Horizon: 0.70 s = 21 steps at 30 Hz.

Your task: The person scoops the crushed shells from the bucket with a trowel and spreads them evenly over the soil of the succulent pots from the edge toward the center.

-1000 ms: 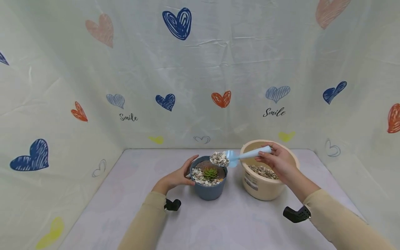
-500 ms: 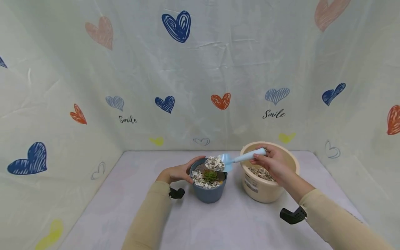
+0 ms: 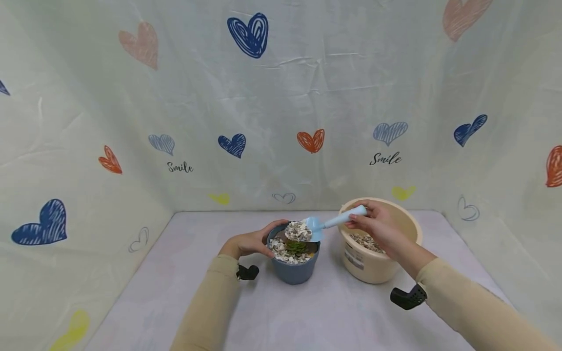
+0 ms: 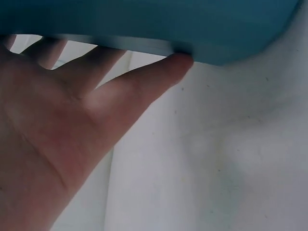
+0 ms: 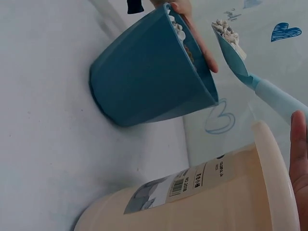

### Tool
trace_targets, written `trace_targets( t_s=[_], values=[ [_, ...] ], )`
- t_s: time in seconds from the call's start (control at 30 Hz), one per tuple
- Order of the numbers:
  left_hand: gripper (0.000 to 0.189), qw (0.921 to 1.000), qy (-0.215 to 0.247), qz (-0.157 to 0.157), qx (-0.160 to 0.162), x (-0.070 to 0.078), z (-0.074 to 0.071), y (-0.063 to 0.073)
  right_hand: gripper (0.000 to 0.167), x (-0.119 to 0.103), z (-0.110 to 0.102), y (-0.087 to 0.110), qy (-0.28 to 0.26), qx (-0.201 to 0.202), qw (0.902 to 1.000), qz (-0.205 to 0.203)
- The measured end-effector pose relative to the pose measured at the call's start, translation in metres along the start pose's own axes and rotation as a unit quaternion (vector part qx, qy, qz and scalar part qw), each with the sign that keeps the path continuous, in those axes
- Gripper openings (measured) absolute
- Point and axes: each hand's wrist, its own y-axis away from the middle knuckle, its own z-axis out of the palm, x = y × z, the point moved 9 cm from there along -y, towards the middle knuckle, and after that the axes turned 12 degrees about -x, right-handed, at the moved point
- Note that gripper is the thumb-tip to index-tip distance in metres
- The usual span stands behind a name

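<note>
A blue-grey flowerpot with a green succulent and pale pebbles stands left of a cream bucket. My left hand holds its left side, thumb in front and fingers reaching around toward the back rim. In the left wrist view, the thumb presses the pot's wall. My right hand grips the handle of a light blue trowel. Heaped with pebbles, its blade hangs over the pot and partly covers the plant in the head view.
The cream bucket, holding more pebbles, stands to the right under my right forearm. A label is on its side. Behind the table hangs a pale curtain printed with hearts.
The loaded trowel has moved left and slightly down, from the pot's right rim to over the succulent. My left hand has shifted a little right and further around the pot.
</note>
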Motion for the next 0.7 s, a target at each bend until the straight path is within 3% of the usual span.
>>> trace_targets(
  t_s=[0.13,0.3,0.7],
  values=[
    [0.107,0.9999,0.003,0.002,0.012,-0.001,0.003,0.003,0.036,0.003,0.004,-0.005,0.007,-0.004,1.0,0.001],
    [0.105,0.9994,-0.001,0.008,0.033,-0.001,0.004,0.006,0.033,0.004,0.008,-0.011,-0.001,-0.016,0.9995,-0.027],
    [0.109,0.9954,0.011,-0.016,0.093,-0.002,0.014,0.017,0.035,0.005,0.024,-0.019,-0.005,-0.015,0.9999,-0.002]
  ],
)
